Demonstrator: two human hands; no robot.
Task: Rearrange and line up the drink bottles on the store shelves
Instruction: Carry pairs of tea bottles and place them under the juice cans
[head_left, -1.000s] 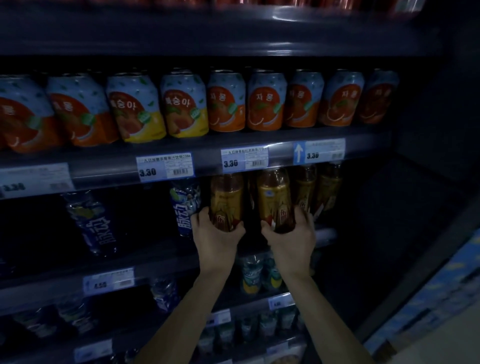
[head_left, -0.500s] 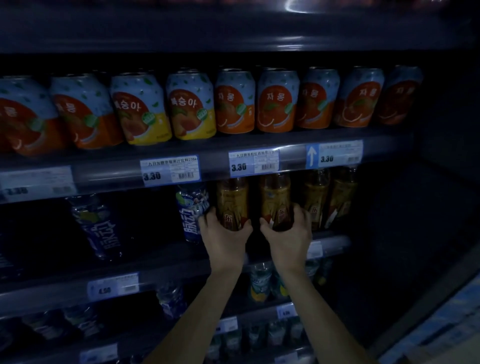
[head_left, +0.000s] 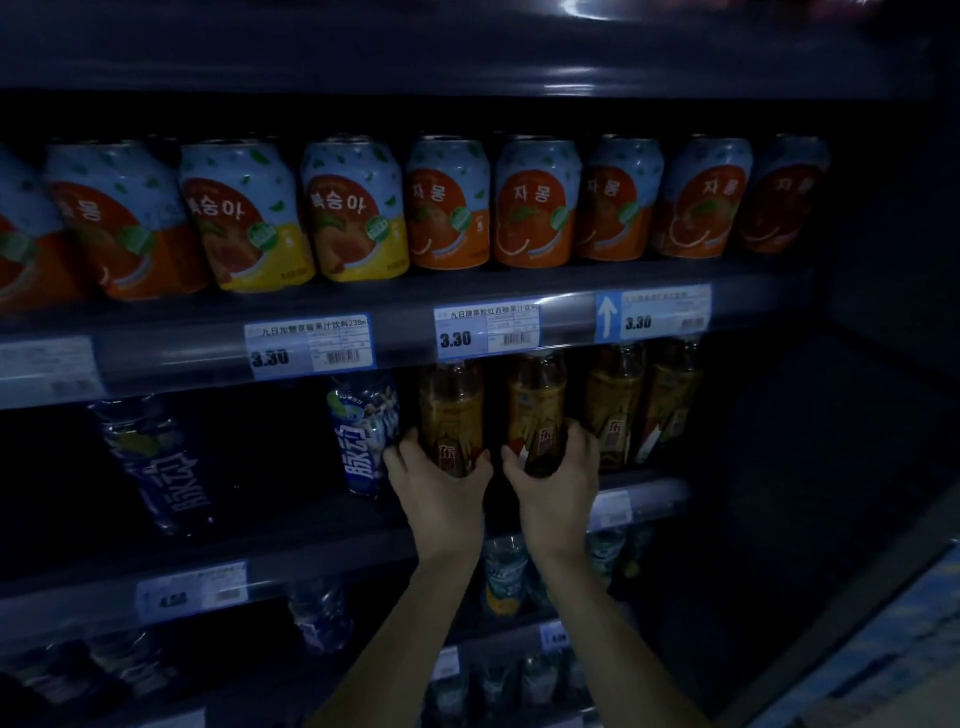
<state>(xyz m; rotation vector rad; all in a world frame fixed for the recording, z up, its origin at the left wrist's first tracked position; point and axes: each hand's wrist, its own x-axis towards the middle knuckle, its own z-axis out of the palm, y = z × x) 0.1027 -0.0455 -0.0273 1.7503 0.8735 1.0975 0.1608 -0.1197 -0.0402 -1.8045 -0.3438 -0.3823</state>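
A dimly lit shop. Tiered shelves (head_left: 156, 358) fill the frame, and their front rails carry printed price tags (head_left: 309, 345) with barcodes and "3.30". Across the upper middle stands a row of matching fruit-drink cans (head_left: 447, 202), labels facing out. Below centre, brown bottles (head_left: 613, 410) stand side by side, with more tagged tiers toward the bottom.

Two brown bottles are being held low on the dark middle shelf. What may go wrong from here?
1. The left grip holds the left brown bottle right beside the blue bottle. A shift to the left may knock the blue one over.
2. The right grip holds the right brown bottle only near its base, so it might tip against the neighbouring brown bottles.
3. The shelf is dim, so labels may end up facing unevenly.
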